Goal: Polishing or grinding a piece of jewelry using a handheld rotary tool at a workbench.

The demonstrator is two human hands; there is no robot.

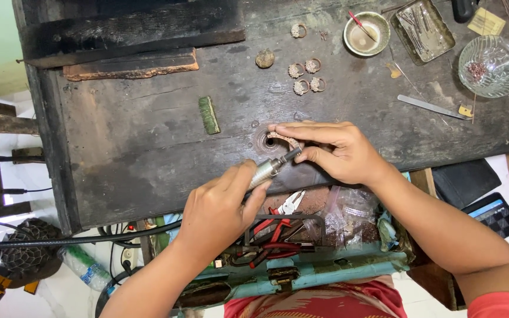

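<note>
Both forearms reach forward from the bottom edge, bare to the elbow, converging near the middle. The left hand [219, 209] is curled in a closed grip, thumb laid along the top, knuckles up. The right hand [331, 150] lies palm down, wrist bent inward, its fingers [293, 128] stretched left and pinched together.

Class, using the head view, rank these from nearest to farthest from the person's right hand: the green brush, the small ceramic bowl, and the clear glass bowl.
From the right hand:
1. Small ceramic bowl, straight up, far edge.
2. Green brush, off to the left.
3. Clear glass bowl, upper right corner.
</note>
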